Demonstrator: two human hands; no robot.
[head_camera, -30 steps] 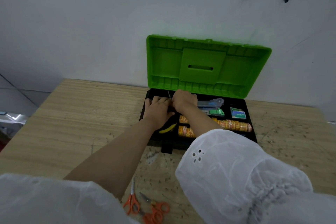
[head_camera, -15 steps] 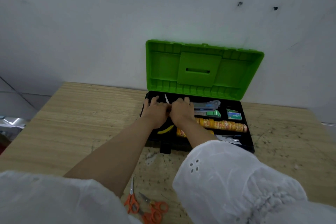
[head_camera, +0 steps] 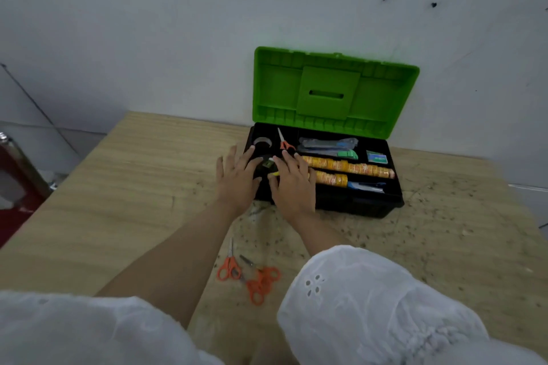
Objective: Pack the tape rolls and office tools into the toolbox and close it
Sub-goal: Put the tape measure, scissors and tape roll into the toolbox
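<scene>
A pale wooden table [head_camera: 124, 187] carries everything, its grain clean on the left and its surface speckled with dark marks toward the middle and right. The black toolbox [head_camera: 364, 207] stands on it at the far edge, its green lid [head_camera: 332, 89] raised against the wall. Nearer than both flat, empty hands, loose on the stained patch, lie orange-handled scissors [head_camera: 229, 264] and, just right of them, what looks like two more pairs [head_camera: 261, 283] overlapping, though the tangle is hard to count.
</scene>
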